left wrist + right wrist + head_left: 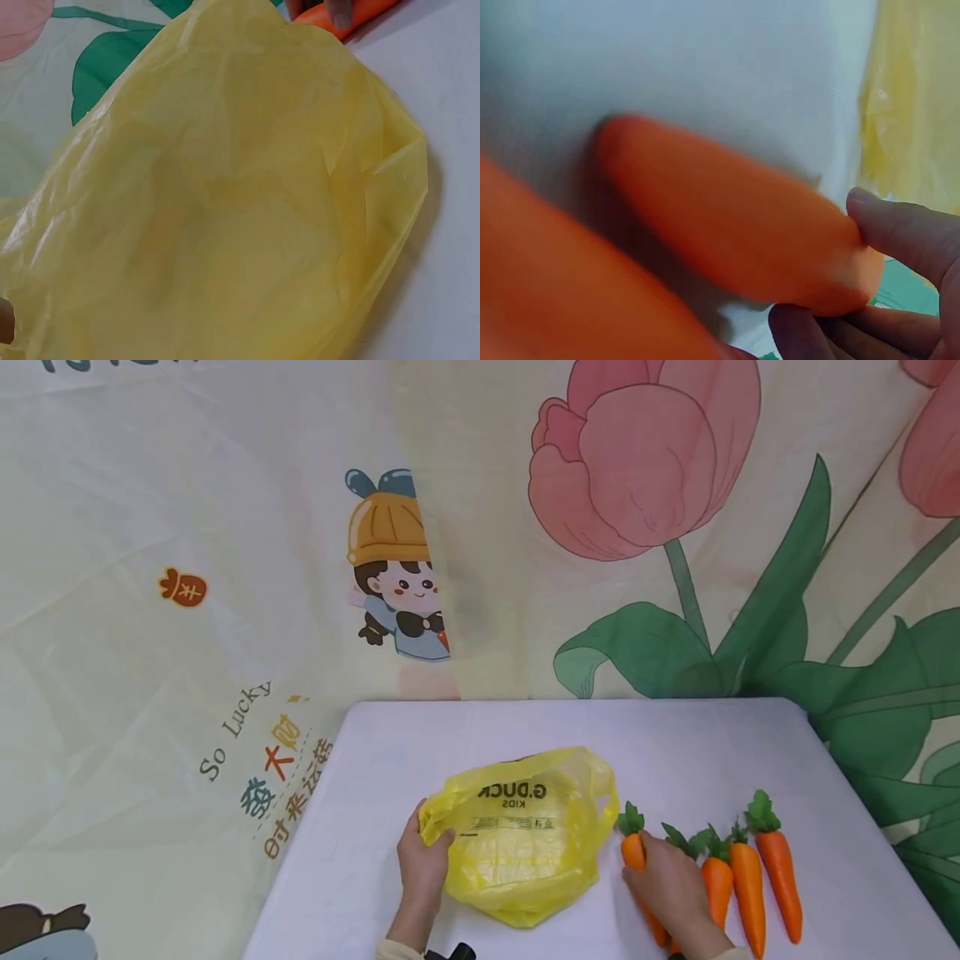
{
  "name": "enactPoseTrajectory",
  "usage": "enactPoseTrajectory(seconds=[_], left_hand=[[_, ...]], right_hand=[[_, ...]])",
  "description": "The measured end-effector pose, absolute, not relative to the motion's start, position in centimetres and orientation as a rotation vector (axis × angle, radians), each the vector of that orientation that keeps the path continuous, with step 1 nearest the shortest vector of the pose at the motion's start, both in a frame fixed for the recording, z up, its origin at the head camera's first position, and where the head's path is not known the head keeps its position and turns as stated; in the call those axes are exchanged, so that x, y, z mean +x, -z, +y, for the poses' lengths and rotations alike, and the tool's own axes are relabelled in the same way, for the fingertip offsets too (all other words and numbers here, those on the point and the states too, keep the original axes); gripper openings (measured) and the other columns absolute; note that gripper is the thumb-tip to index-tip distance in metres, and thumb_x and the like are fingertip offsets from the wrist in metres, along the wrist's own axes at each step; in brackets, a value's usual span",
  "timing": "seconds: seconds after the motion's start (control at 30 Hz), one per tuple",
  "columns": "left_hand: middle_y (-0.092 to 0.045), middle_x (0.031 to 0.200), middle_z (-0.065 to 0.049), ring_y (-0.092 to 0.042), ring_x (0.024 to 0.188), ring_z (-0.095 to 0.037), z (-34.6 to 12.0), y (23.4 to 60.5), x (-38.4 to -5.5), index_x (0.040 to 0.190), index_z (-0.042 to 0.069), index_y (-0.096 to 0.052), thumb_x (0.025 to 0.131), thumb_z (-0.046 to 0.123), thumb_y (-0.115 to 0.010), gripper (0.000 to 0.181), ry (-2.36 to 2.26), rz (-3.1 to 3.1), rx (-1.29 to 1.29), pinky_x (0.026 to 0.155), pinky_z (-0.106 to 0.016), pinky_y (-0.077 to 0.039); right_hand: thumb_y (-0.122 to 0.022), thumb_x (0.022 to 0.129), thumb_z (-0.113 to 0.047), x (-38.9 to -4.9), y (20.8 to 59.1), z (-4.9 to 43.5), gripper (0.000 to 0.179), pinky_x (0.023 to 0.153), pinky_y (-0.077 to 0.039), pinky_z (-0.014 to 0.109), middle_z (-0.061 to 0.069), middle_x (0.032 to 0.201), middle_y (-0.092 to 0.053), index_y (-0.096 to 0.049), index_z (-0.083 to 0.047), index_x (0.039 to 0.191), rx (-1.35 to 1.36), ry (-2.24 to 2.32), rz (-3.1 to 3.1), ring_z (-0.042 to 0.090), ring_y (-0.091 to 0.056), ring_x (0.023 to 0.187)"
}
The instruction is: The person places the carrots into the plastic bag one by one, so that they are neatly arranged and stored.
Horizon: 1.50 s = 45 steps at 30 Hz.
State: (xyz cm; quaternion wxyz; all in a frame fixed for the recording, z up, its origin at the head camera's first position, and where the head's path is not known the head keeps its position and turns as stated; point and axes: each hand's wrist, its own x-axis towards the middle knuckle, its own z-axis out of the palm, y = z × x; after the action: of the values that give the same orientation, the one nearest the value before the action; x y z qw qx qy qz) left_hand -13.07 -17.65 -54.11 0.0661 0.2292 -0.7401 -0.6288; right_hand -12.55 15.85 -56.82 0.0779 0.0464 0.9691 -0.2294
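My left hand (423,864) pinches the left rim of a yellow plastic bag (517,860) printed "G.DUCK KIDS" in mirrored letters. The bag's mouth stands partly spread toward the right. In the left wrist view the bag (225,187) hides most of the scene, with only a fingertip at the left edge. To the right of the bag, my right hand (671,881) grips an orange carrot (633,852) with green leaves. The right wrist view shows thumb and fingers around the thick end of this carrot (742,217), with another carrot (562,277) beside it.
Several more carrots (747,889) lie side by side right of my right hand, one partly hidden under it. They rest on a white-covered table (450,727). Behind it hangs a printed cloth (487,568). A black object (456,952) shows at the bottom edge.
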Motion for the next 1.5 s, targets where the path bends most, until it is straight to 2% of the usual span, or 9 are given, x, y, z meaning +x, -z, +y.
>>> enactPoseTrajectory(seconds=[0.17,0.37,0.47,0.63,0.73,0.83,1.0,1.17,1.5], left_hand=[[-0.030,0.162,-0.017,-0.029,0.147,-0.036,-17.6,54.3,-13.1,0.157,0.000,-0.029,0.095,-0.007,-0.056,0.068,1.906,-2.222,0.698,0.119,-0.049,-0.030],[-0.035,0.160,-0.016,-0.033,0.146,-0.035,-17.7,54.6,-13.1,0.155,0.001,-0.034,0.096,-0.006,-0.055,0.063,1.899,-2.220,0.693,0.117,-0.048,-0.034],[-0.042,0.154,-0.019,-0.039,0.142,-0.036,-17.7,54.7,-13.0,0.152,-0.002,-0.039,0.097,-0.005,-0.056,0.058,1.888,-2.221,0.692,0.115,-0.049,-0.037],[-0.050,0.146,-0.022,-0.046,0.136,-0.037,-17.4,54.8,-12.8,0.146,-0.006,-0.045,0.097,-0.004,-0.056,0.050,1.883,-2.217,0.688,0.112,-0.050,-0.041],[-0.051,0.145,-0.022,-0.047,0.135,-0.037,-17.2,54.7,-12.8,0.145,-0.006,-0.046,0.097,-0.004,-0.055,0.049,1.880,-2.212,0.679,0.111,-0.050,-0.042],[-0.052,0.144,-0.023,-0.048,0.134,-0.038,-17.0,54.7,-12.7,0.144,-0.007,-0.047,0.098,-0.005,-0.055,0.047,1.878,-2.205,0.671,0.111,-0.050,-0.042],[-0.052,0.144,-0.023,-0.047,0.135,-0.037,-16.8,54.7,-12.7,0.143,-0.007,-0.048,0.098,-0.004,-0.054,0.046,1.882,-2.196,0.669,0.111,-0.051,-0.041],[-0.055,0.141,-0.021,-0.049,0.133,-0.035,-16.6,54.9,-12.6,0.141,-0.007,-0.051,0.098,-0.003,-0.054,0.043,1.895,-2.193,0.668,0.110,-0.051,-0.042],[-0.059,0.137,-0.020,-0.053,0.130,-0.035,-15.9,54.9,-12.5,0.135,-0.006,-0.057,0.097,-0.003,-0.056,0.038,1.878,-2.191,0.691,0.108,-0.051,-0.045]], right_hand=[[-0.083,0.081,-0.025,-12.2,56.3,16.2,0.068,0.091,-0.054,0.057,0.022,0.119,-0.067,-0.058,0.010,0.133,0.226,0.807,2.797,0.033,-0.065,0.099],[-0.087,0.079,-0.026,-11.6,54.5,16.7,0.072,0.087,-0.058,0.051,0.022,0.128,-0.063,-0.057,0.002,0.138,0.393,1.088,2.545,0.038,-0.064,0.109],[-0.088,0.078,-0.024,-11.1,53.4,17.0,0.070,0.084,-0.060,0.048,0.021,0.126,-0.064,-0.059,0.000,0.136,0.410,1.184,2.465,0.038,-0.065,0.107],[-0.092,0.071,-0.023,-10.4,51.3,16.9,0.072,0.078,-0.062,0.043,0.015,0.120,-0.065,-0.062,-0.002,0.132,0.386,1.322,2.320,0.028,-0.068,0.097],[-0.093,0.069,-0.024,-9.9,49.7,16.6,0.072,0.078,-0.062,0.042,0.010,0.117,-0.067,-0.062,-0.002,0.131,0.309,1.374,2.236,0.024,-0.068,0.095],[-0.091,0.074,-0.023,-9.5,48.0,16.3,0.067,0.082,-0.061,0.044,0.007,0.116,-0.067,-0.062,-0.001,0.131,0.142,1.403,2.136,0.026,-0.068,0.098],[-0.084,0.083,-0.020,-9.4,46.1,15.3,0.059,0.089,-0.059,0.046,0.009,0.125,-0.066,-0.061,-0.001,0.134,-0.172,1.493,1.890,0.030,-0.065,0.108],[-0.081,0.086,-0.013,-10.0,45.3,13.0,0.056,0.090,-0.059,0.044,0.012,0.131,-0.062,-0.058,0.000,0.136,-0.366,1.660,1.673,0.032,-0.064,0.115],[-0.081,0.087,-0.012,-13.8,44.7,7.9,0.067,0.095,-0.056,0.044,0.020,0.138,-0.052,-0.045,0.002,0.142,-0.377,1.950,1.679,0.036,-0.059,0.123]])
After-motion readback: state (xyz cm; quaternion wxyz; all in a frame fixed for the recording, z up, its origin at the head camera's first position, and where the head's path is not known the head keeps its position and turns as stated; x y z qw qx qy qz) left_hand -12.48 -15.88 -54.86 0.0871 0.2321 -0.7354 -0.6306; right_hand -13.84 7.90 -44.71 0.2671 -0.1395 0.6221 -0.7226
